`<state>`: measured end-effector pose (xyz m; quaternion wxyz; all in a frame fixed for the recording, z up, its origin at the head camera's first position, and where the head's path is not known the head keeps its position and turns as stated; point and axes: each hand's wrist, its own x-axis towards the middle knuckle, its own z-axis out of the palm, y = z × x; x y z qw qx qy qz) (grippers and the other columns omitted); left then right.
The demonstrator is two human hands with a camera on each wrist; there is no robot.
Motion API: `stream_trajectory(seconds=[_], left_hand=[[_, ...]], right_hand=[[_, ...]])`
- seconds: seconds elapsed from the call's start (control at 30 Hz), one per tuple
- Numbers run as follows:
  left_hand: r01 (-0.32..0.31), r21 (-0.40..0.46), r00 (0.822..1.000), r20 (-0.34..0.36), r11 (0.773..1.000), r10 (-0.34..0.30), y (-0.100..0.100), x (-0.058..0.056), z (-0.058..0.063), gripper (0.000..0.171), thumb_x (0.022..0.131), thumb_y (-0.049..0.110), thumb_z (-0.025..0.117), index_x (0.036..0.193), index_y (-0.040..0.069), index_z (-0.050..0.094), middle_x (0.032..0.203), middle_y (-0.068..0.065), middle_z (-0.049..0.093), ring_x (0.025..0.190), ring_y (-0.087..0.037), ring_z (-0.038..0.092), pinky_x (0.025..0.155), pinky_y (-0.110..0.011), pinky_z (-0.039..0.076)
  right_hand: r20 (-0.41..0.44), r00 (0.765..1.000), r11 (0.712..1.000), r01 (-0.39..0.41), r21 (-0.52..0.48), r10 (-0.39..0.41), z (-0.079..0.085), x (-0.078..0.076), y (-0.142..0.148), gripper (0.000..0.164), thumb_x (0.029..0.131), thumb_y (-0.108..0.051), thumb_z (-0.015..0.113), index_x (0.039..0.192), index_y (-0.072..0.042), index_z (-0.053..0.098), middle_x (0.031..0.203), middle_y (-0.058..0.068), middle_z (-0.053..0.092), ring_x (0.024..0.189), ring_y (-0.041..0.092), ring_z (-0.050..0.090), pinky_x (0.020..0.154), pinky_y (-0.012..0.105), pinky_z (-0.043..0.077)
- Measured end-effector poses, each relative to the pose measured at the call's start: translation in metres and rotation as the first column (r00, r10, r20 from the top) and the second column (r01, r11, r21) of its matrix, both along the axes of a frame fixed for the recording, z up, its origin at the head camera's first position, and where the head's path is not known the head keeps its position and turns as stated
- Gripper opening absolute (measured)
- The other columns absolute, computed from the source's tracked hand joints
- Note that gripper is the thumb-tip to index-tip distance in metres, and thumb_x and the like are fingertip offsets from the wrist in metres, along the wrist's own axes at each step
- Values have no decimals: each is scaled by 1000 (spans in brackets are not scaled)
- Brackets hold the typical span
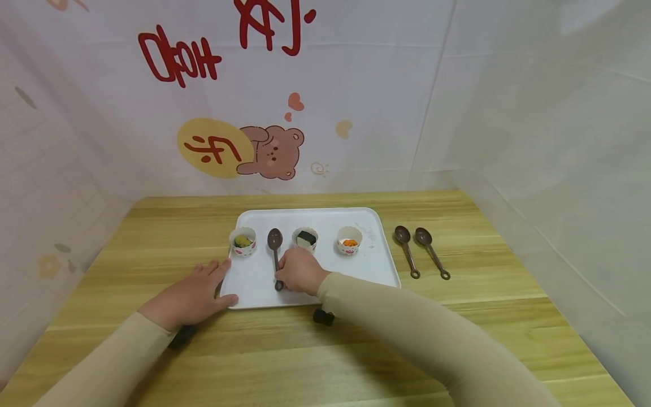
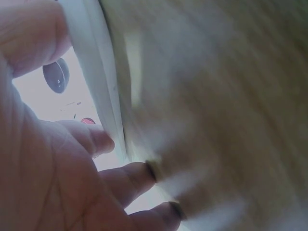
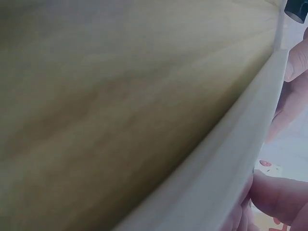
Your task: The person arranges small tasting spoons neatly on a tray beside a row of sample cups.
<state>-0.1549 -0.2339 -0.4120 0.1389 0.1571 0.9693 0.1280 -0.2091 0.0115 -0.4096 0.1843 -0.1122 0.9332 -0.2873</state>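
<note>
A white tray (image 1: 315, 215) lies on the wooden table. My left hand (image 1: 190, 297) rests against the tray's left edge, fingers spread and thumb over the rim. On the tray, my right hand (image 1: 301, 271) pinches the handle of a brown spoon (image 1: 275, 238), whose bowl points away from me. The spoon lies between a paper cup (image 1: 244, 250) of yellow-green food and a paper cup (image 1: 311, 247) with a black and white piece. A third paper cup (image 1: 351, 250) holds orange bits. In the right wrist view, the tray's rim hides part of the fingers (image 3: 279, 197).
Two more brown spoons (image 1: 405, 244) (image 1: 429, 249) lie side by side on the table, right of the tray. A white curtain (image 1: 356, 85) with red writing and a bear hangs behind the table (image 1: 285, 362) and along its sides.
</note>
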Motion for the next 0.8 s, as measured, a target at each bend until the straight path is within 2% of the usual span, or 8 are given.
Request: stream_trajectory(seconds=[0.37,0.57,0.8], left_hand=[[13,-6,1000,-19,1000,-13,1,1,3,95,99,58,65,161,-7,33,160,-42,33,143,-72,29,110,-76,38],[11,-11,1000,-11,1000,-11,1,0,4,96,99,58,66,161,-7,32,160,-43,32,143,-72,28,110,-76,37],[4,-9,1000,1,1000,-4,2,1,4,96,99,58,65,161,-7,31,161,-43,31,144,-72,27,111,-77,37]], right_hand=[[-85,996,996,-16,84,23,0,2,-2,15,96,-16,75,83,-9,78,76,-2,64,64,10,53,54,20,39],[-78,997,997,-1,74,7,-1,3,-3,16,96,-15,74,82,-8,78,76,-1,64,64,10,52,54,20,39],[-116,993,994,-25,106,37,-1,2,-3,19,95,-14,73,78,-9,77,71,-3,62,62,10,51,53,20,38]])
